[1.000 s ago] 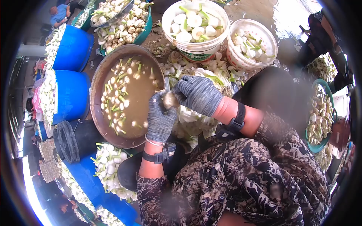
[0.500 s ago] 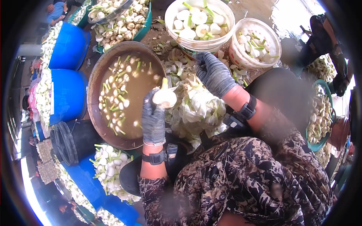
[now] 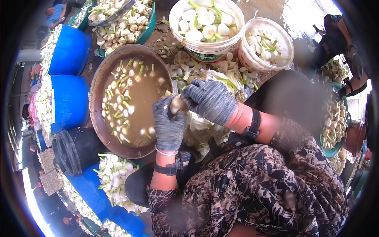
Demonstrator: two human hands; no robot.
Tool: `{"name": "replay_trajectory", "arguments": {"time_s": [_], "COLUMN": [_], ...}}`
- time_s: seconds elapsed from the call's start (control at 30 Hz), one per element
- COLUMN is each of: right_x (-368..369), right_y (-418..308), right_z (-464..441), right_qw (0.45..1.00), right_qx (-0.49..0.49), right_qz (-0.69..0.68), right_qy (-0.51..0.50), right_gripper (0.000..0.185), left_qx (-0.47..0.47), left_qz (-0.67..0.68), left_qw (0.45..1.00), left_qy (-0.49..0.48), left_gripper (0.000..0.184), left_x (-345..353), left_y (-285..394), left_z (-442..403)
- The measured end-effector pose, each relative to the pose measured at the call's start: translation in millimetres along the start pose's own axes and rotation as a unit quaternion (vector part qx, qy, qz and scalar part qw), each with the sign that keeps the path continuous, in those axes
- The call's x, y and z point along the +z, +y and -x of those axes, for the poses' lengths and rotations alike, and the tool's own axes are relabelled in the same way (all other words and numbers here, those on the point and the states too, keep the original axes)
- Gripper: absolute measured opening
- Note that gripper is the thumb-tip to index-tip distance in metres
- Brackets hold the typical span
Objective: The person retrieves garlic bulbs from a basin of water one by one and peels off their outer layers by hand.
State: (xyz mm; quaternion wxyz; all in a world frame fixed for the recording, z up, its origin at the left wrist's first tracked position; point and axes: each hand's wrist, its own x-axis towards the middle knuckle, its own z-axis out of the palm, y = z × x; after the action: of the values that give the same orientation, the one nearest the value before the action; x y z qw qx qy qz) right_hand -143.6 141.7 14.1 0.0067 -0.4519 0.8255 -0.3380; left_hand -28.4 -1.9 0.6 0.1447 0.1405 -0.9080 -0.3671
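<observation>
A garlic bulb (image 3: 178, 104) with a short stem sits in the fingers of my left hand (image 3: 169, 128), which wears a grey knitted glove. My right hand (image 3: 211, 100), gloved the same way, has its bent fingers closed against the bulb's right side. Its fingertips partly cover the bulb, so whether they pinch a piece of skin is hidden. Just left of both hands is a round brown basin (image 3: 94, 98) of murky water, with several garlic bulbs (image 3: 120, 104) floating in it. Below my hands lies a heap of pale peeled skins (image 3: 201, 126).
A white bucket (image 3: 205, 47) of large bulbs and a patterned bucket (image 3: 252, 63) of smaller ones stand ahead. Blue tubs (image 3: 69, 102) heaped with garlic line the left, beside a black bucket (image 3: 79, 150). Another person's gloved hand (image 3: 356, 66) shows at right.
My right hand has come down and left from near the white bucket to the bulb. My left hand has turned the bulb and moved slightly right.
</observation>
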Motion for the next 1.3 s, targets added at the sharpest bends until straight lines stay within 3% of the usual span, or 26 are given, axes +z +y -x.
{"name": "replay_trajectory", "arguments": {"time_s": [0.17,0.27,0.5,0.57,0.63,0.67,0.73,0.77,0.83,0.87,0.97,1.03,1.1,1.13,1.17,1.23,1.3], "right_x": [1.6,-2.3,2.8,7.7,13.3,15.8,18.1,21.4,27.2,26.0,21.7,28.3,39.5,18.7,10.3,3.3,-2.9], "right_y": [5.4,2.6,-0.9,0.4,2.6,4.4,5.5,6.7,8.7,9.9,28.0,66.9,92.4,73.4,60.6,40.0,21.5], "right_z": [1.5,1.6,-0.4,-1.7,-2.5,-2.7,-2.4,-1.3,0.3,0.6,-6.7,-12.6,-7.3,-8.7,-8.4,-2.7,3.0], "right_qw": [0.998,0.999,1.000,0.996,0.991,0.978,0.931,0.931,0.875,0.875,0.782,0.856,0.947,0.960,0.961,0.985,0.986], "right_qx": [0.015,0.012,0.001,0.051,0.076,0.103,0.155,0.154,0.203,0.202,0.358,0.385,0.220,0.215,0.211,-0.020,-0.067], "right_qz": [-0.051,-0.029,-0.002,-0.073,-0.106,-0.183,-0.327,-0.327,-0.427,-0.427,-0.504,-0.345,-0.139,-0.111,-0.111,-0.121,-0.146], "right_qy": [0.024,-0.033,-0.023,0.001,0.007,-0.001,-0.044,-0.044,-0.106,-0.106,-0.077,0.009,0.187,0.144,0.142,0.120,0.034], "right_gripper": [0.014,0.015,0.016,0.016,0.016,0.016,0.013,0.013,0.015,0.015,0.015,0.015,0.012,0.010,0.010,0.012,0.016], "left_qx": [0.027,-0.028,0.035,0.038,-0.003,-0.002,-0.124,-0.124,-0.138,-0.149,-0.132,-0.145,-0.150,-0.121,-0.120,-0.088,-0.107], "left_qz": [0.002,0.048,-0.025,-0.017,0.051,0.051,0.247,0.246,0.407,0.353,0.379,0.445,0.507,0.412,0.413,0.372,0.389], "left_qw": [1.000,0.998,0.999,0.999,0.999,0.999,0.961,0.961,0.903,0.924,0.916,0.884,0.849,0.902,0.902,0.923,0.914], "left_qy": [0.014,0.039,0.023,0.029,0.016,0.017,-0.005,-0.005,-0.013,-0.012,-0.019,-0.005,-0.011,-0.039,-0.035,-0.043,-0.050], "left_gripper": [0.045,0.044,0.040,0.039,0.038,0.038,0.044,0.044,0.052,0.047,0.044,0.043,0.047,0.053,0.053,0.059,0.062], "left_x": [5.3,5.3,-0.7,-0.3,0.0,-0.6,0.3,4.2,13.5,16.6,14.5,11.1,4.5,2.6,2.3,1.6,3.3], "left_y": [-3.0,-4.5,-1.4,-5.6,-13.9,-12.0,-2.8,-1.3,-4.0,-10.2,-15.3,-5.0,0.8,-11.2,-11.5,-12.3,-18.7], "left_z": [1.5,1.6,4.4,6.0,5.0,5.5,7.5,8.8,12.2,12.0,11.6,11.1,12.8,10.1,9.2,11.9,14.8]}}
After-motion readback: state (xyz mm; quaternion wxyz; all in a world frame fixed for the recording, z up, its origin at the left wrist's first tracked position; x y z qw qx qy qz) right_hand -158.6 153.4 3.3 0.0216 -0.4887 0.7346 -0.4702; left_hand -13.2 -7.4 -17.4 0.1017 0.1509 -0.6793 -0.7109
